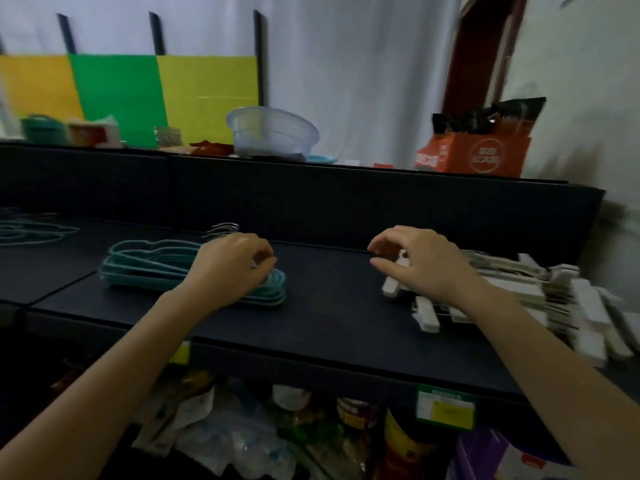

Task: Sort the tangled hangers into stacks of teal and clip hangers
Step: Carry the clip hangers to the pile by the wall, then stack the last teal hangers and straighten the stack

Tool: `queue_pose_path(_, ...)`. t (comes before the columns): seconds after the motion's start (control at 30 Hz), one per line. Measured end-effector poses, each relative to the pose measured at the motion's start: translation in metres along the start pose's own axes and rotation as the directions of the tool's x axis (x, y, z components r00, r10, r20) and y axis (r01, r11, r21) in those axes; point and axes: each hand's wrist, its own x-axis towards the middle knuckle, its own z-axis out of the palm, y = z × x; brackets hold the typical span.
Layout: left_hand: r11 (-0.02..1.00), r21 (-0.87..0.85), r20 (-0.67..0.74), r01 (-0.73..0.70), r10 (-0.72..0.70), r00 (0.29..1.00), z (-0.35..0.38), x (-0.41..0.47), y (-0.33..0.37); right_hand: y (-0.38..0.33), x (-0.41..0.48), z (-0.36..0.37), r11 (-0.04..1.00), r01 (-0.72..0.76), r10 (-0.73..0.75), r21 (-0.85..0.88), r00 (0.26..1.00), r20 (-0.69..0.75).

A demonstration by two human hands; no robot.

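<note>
A stack of teal hangers (145, 268) lies on the dark shelf (329, 306), left of centre, its metal hooks pointing to the back. My left hand (228, 268) rests on the right end of this stack, fingers curled over it. A pile of white clip hangers (519, 299) lies at the right of the shelf. My right hand (412, 261) hovers over the left end of that pile with fingers apart and nothing gripped. More teal hangers (31, 232) lie loose at the far left.
The upper ledge carries a clear plastic bowl (273, 133), an orange box (474, 154) and small packages (90, 133). Coloured panels (138, 95) stand behind. Packaged goods (242, 427) fill the shelf below, and a price label (445, 407) is on the front edge.
</note>
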Motion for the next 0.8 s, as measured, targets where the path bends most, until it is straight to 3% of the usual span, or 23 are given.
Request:
queue_pose_path(0.4,0.955,0.133,0.011,0.263,-0.267,0.964,-0.088,-0.118,-0.188,-0.193,0.094,0.097,0.965,0.237,-0.246,0.111,0.966,0.080)
queue_pose_path(0.8,0.916,0.240,0.066,0.322,-0.346,0.936,-0.135,-0.220,-0.344,-0.352,0.166,0.199,0.930,0.306,-0.341,0.202,0.925,0.171)
